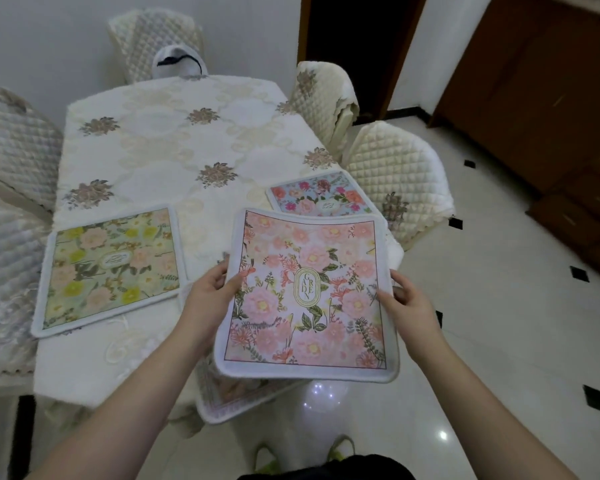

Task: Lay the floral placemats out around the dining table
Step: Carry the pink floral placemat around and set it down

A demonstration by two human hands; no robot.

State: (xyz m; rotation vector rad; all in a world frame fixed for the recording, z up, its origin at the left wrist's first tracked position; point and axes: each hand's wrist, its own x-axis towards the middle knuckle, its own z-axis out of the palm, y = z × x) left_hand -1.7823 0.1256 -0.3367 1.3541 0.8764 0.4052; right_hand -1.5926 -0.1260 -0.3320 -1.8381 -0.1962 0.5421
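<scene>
- Left hand (207, 289) and right hand (407, 301) pinch the side edges of the pink floral fabric placemat (309, 292).
- Beneath the hands another placemat (222, 400) overhangs the bench (174, 140) edge; it could slide off.

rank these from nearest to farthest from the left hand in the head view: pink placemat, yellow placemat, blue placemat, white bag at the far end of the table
1. Pink placemat: the left hand grips its left edge.
2. Yellow placemat: flat on the table, just left of that hand.
3. Blue placemat: by the table's right edge, beyond the pink one.
4. White bag: at the table's far end.
</scene>
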